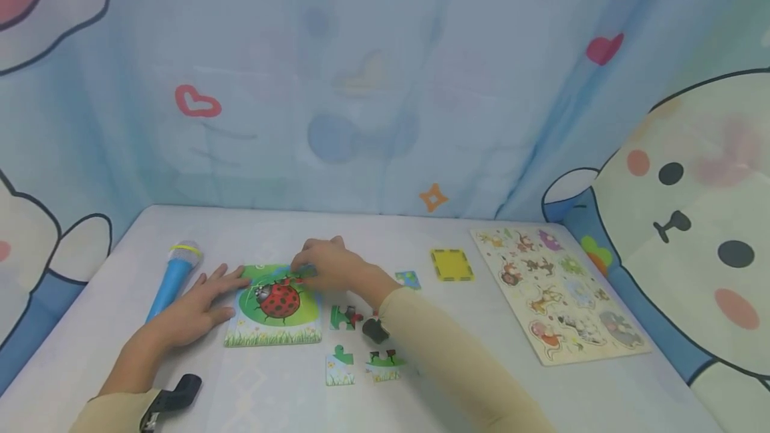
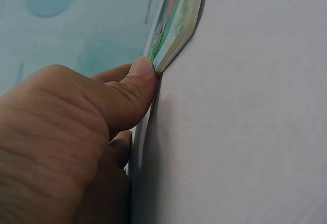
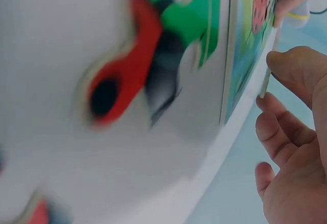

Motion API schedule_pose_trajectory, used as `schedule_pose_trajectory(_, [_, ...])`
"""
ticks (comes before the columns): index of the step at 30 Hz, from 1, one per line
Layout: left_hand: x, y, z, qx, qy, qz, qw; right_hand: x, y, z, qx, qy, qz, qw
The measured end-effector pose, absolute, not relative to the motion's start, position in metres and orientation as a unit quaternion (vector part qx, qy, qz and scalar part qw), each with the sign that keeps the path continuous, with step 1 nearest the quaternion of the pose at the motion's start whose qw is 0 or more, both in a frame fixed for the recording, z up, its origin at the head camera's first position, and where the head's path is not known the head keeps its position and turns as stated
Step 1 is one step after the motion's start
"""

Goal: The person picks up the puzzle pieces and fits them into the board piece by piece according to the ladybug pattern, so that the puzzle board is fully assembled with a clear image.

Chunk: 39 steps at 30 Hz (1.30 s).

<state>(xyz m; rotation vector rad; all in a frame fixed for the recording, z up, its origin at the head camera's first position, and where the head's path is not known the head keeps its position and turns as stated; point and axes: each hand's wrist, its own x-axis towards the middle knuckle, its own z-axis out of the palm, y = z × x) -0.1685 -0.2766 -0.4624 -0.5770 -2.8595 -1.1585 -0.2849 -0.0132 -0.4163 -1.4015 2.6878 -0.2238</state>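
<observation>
A ladybug puzzle board point(image 1: 273, 339) lies flat on the left part of the table. My left hand point(image 1: 192, 309) rests at its left side with fingers spread, fingertips on the edge; in the left wrist view the thumb point(image 2: 135, 88) touches the board's side. Over the board's upper right corner, my right hand point(image 1: 333, 266) pinches a thin puzzle piece point(image 3: 265, 83) between thumb and fingers, seen edge-on in the right wrist view. Its printed face is hidden. Loose puzzle pieces lie right of the board, among them a green and red one point(image 1: 343, 317) and a grassy one point(image 1: 339, 369).
A blue toy microphone point(image 1: 165, 289) lies left of the board, beside my left hand. Farther right are a small blue-green piece point(image 1: 409, 279), a yellow square frame point(image 1: 452, 264) and an animal puzzle board point(image 1: 565, 316). A printed curtain point(image 1: 361, 85) hangs behind the table.
</observation>
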Motion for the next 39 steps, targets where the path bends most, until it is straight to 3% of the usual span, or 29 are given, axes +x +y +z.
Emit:
schedule_pose_trajectory(20, [-0.170,-0.278,-0.464,-0.191,-0.907,-0.375,0.002,-0.272,-0.039,-0.419,-0.439,0.896,-0.012,0.070])
schedule_pose_trajectory(39, [-0.169,-0.277,-0.467,-0.188,-0.911,-0.366,0.000,-0.280,0.011,-0.419,-0.433,0.894,-0.087,0.072])
